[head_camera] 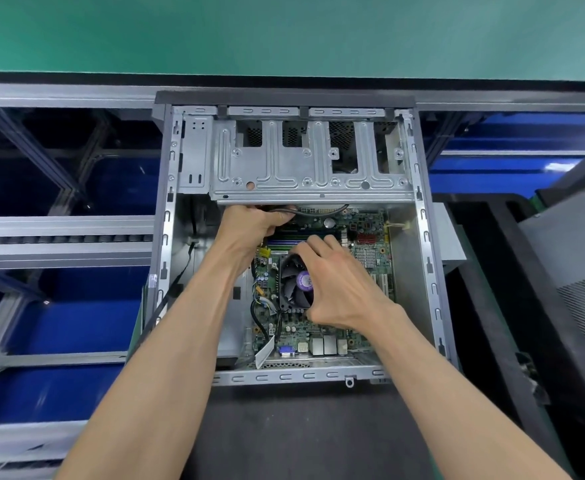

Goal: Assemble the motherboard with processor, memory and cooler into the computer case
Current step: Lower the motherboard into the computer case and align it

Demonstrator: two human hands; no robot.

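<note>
An open grey computer case [426, 271] lies on its side on a black mat. Inside it sits the green motherboard [367, 251], with memory sticks [284, 242] near its far edge and a black cooler fan [293, 285] bearing a purple label in the middle. My left hand [249, 226] reaches to the board's far left corner, under the drive cage, its fingers curled round the board's edge beside a black cable [319, 212]. My right hand [339, 285] grips the cooler from the right, fingers curled over its top and thumb at its near side.
A silver drive cage [308, 161] spans the case's far half. Loose cables [263, 310] run along the board's left side and a black cable [176, 282] hangs over the left wall. Blue bins and aluminium rails lie left; a grey panel [568, 265] lies right.
</note>
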